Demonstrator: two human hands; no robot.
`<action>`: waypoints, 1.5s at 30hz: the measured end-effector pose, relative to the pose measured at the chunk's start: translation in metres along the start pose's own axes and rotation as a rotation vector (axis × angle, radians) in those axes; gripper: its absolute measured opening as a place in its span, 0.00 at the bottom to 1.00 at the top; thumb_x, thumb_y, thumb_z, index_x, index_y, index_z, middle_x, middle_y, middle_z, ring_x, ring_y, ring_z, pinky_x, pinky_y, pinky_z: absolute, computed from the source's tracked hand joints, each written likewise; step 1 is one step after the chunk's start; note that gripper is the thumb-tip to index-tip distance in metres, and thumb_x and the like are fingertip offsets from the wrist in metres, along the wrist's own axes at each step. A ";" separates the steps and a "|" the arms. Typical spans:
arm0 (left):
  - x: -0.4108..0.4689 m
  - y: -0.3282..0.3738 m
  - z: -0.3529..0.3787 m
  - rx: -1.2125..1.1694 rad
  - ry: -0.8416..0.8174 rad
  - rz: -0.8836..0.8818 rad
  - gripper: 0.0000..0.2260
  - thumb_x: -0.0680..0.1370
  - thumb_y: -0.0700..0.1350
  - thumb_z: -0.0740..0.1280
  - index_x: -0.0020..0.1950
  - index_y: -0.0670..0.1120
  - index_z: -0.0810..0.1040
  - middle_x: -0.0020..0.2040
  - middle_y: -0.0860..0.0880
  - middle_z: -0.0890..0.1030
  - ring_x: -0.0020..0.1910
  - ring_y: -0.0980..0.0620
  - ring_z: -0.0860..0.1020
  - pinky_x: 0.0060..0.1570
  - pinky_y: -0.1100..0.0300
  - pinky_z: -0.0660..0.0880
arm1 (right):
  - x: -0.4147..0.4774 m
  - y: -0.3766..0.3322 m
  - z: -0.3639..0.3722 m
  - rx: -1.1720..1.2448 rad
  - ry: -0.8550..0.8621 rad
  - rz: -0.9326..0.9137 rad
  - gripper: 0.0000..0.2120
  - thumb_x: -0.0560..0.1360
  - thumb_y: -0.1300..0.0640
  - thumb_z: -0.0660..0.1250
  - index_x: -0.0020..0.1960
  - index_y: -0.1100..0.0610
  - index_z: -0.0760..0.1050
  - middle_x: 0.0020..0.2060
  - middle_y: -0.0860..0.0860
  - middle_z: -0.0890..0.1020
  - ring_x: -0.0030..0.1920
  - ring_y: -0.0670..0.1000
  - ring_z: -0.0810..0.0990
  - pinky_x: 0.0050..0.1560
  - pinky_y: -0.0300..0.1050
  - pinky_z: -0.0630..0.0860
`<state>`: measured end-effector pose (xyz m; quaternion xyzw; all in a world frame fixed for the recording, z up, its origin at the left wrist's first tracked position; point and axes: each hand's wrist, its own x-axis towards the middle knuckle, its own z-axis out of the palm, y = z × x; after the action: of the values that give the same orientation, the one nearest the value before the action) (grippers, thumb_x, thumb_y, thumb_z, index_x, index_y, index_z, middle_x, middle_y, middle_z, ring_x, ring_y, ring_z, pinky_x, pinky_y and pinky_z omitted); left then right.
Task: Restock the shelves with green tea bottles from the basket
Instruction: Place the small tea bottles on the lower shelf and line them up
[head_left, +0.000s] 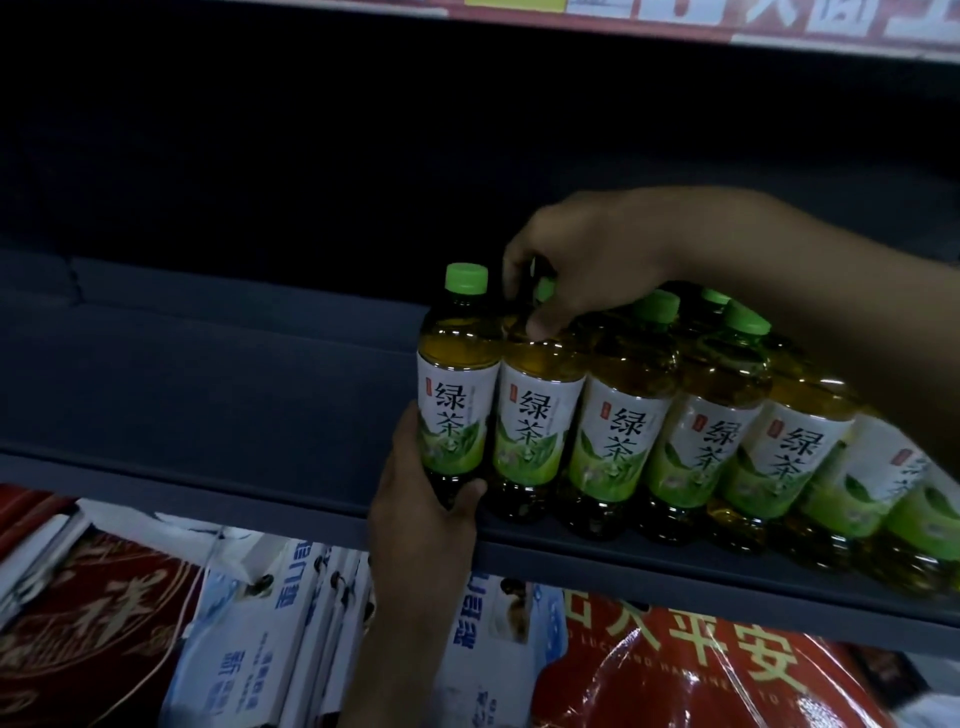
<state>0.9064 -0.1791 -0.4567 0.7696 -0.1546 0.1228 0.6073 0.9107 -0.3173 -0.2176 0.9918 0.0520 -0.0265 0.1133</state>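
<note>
I'm clamping my left hand (423, 499) round the leftmost green-capped plastic tea bottle (457, 384) at the dark shelf (208, 395) edge; right hand (582, 260) pinching its neighbour's cap. Could topple the row w/ a careless nudge.

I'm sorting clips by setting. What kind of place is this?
Likely a shop aisle: a row of identical tea bottles faces out on a shelf, with packaged goods stacked below.

Upright green tea bottles (613, 415), shelf-front row
</note>
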 end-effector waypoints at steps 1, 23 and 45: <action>0.000 0.001 0.000 0.000 0.002 -0.001 0.39 0.71 0.39 0.76 0.73 0.62 0.59 0.67 0.57 0.74 0.67 0.56 0.71 0.63 0.54 0.71 | -0.003 0.003 0.001 0.020 0.003 0.001 0.20 0.73 0.47 0.72 0.64 0.47 0.75 0.49 0.43 0.73 0.52 0.48 0.73 0.47 0.44 0.69; -0.013 0.326 -0.007 0.315 0.046 0.775 0.15 0.77 0.46 0.63 0.63 0.50 0.76 0.58 0.53 0.77 0.58 0.52 0.75 0.56 0.56 0.74 | -0.272 0.072 -0.059 0.280 0.998 0.253 0.06 0.72 0.51 0.64 0.44 0.49 0.80 0.31 0.43 0.81 0.34 0.43 0.80 0.36 0.44 0.77; -0.021 0.426 0.153 0.281 -0.309 0.748 0.24 0.80 0.42 0.64 0.76 0.48 0.64 0.71 0.53 0.68 0.66 0.57 0.67 0.60 0.67 0.63 | -0.284 0.277 -0.050 1.063 0.793 0.315 0.41 0.70 0.59 0.77 0.74 0.50 0.56 0.58 0.46 0.80 0.56 0.43 0.80 0.53 0.37 0.77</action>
<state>0.7221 -0.4171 -0.1179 0.7449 -0.4941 0.2377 0.3800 0.6606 -0.6017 -0.0888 0.8434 -0.0754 0.3337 -0.4143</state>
